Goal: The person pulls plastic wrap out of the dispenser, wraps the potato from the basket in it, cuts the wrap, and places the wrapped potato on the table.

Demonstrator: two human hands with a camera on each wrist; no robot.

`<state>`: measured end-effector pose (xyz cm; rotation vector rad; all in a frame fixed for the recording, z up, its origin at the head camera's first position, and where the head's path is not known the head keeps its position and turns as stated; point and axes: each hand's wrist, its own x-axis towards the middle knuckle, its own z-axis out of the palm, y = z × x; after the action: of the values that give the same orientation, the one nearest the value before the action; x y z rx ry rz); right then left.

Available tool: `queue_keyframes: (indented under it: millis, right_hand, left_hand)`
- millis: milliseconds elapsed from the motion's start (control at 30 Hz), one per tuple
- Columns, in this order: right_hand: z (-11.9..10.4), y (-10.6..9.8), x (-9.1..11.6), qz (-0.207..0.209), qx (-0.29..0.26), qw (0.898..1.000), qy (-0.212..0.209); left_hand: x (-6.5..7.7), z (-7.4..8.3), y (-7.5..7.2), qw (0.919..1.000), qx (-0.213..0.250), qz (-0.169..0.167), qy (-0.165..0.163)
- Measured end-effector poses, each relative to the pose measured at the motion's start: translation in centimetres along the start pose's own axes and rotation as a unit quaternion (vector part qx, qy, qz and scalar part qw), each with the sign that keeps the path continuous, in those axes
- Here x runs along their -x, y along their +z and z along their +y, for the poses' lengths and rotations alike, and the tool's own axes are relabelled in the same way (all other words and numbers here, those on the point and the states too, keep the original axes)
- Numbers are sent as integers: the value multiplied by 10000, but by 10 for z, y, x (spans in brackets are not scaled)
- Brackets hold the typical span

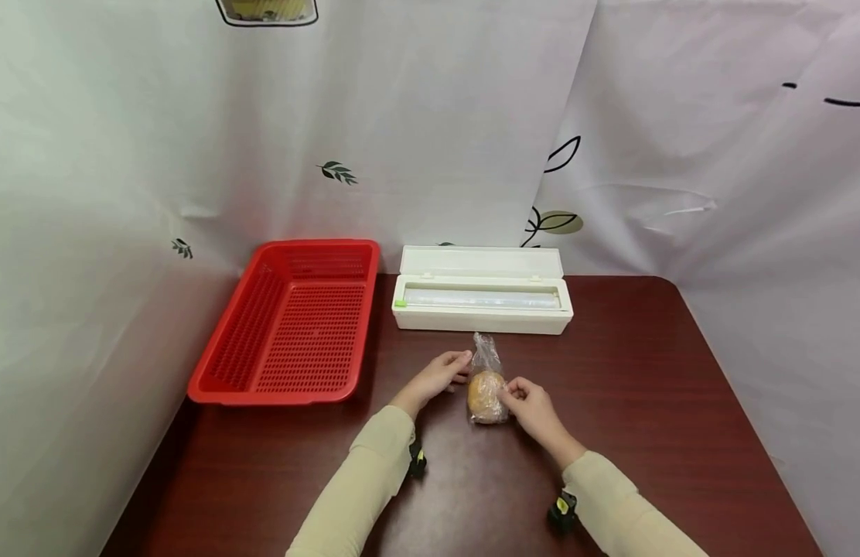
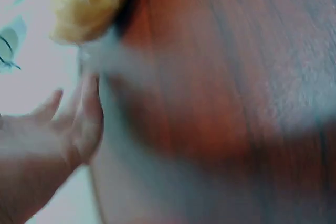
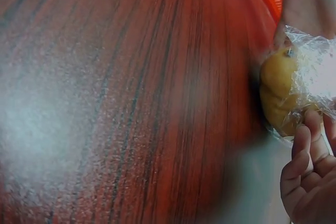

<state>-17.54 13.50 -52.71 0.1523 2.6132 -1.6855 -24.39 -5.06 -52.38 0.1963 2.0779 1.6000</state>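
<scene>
A roundish yellow-brown fruit (image 1: 483, 393), with a dark spot at one end in the right wrist view, sits on the table loosely wrapped in clear cling film (image 1: 487, 354). The film bunches up beyond it, toward the white box. On its right side my right hand (image 1: 534, 408) pinches the film between thumb and fingertips, beside the fruit (image 3: 281, 85). My left hand (image 1: 438, 377) is at the left of the wrap, fingers extended and fingertips close to the film. In the left wrist view that hand (image 2: 71, 124) is blurred, with nothing gripped.
Behind the fruit stands a white cling film box (image 1: 482, 319), its lid (image 1: 482, 261) raised and a roll (image 1: 480, 299) inside. A red perforated basket (image 1: 277, 398) stands at the left. The dark red-brown table (image 1: 653, 371) meets a patterned white curtain (image 1: 437, 124) at the back.
</scene>
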Motion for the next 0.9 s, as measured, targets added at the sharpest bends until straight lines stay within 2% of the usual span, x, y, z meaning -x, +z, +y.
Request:
queue_keyframes:
  millis: [67, 167, 233, 400, 600, 800, 900]
  right_hand:
    - [0, -1, -1, -10, 32, 10000, -2]
    - [0, -1, -1, -52, 40, 10000, -1]
    - [1, -2, -2, -122, 32, 9999, 7]
    - [6, -4, -6, -405, -31, 9990, 187]
    - [5, -10, -9, -769, -110, 9958, 487]
    - [6, -15, -15, -1107, 199, 9852, 1291]
    - [8, -20, -18, -1314, 455, 9796, 1451]
  left_hand:
    - [7, 7, 2, 9985, -463, 225, 163]
    - [15, 14, 8, 9919, -1136, 352, 445]
    - [18, 14, 10, 9892, -1312, 435, 487]
    - [17, 2, 6, 9907, -1133, 658, 366]
    - [13, -6, 1, 9935, -987, 529, 218]
    - [11, -10, -1, 9924, -1058, 618, 154]
    - [11, -13, -3, 9921, -1107, 585, 124]
